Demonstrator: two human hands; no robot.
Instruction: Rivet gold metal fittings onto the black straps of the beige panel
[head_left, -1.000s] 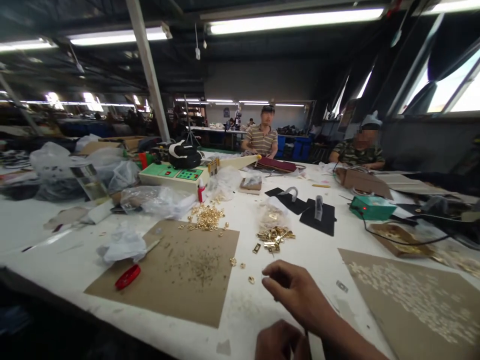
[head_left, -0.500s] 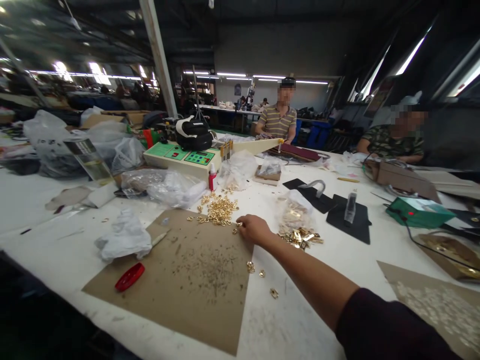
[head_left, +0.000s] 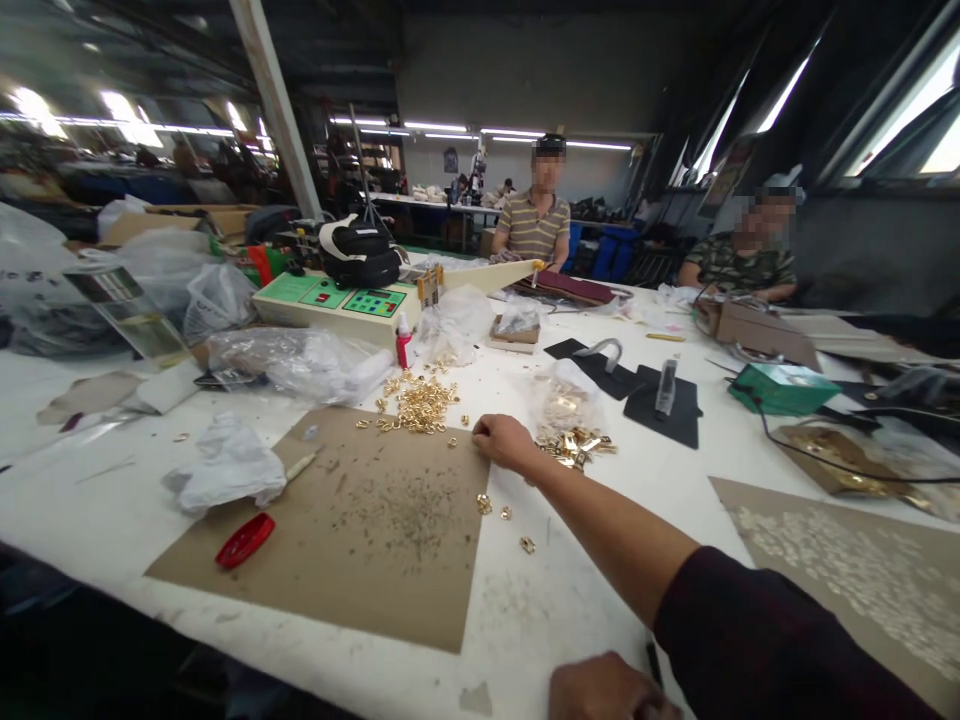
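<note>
"Black-sleeved R hand (head_left: 504, 441), what's its state?"
"Fingers bunched together at the brown board's (head_left: 405, 600) far R corner. Can't tell if anything's pinched, tips too small."
"Where're the gold rings (head_left: 424, 400)?"
"Main pile's L & a bit farther out on the bench (head_left: 517, 610), loose, no common long axis. One stray ring (head_left: 452, 442) just L of the tips. R hand's nearer than L hand (head_left: 600, 690)."
"L hand?"
"Cut off at btm edge, grip unclear. Gold plates (head_left: 581, 447) lie beyond R forearm, partly hidden."
</note>
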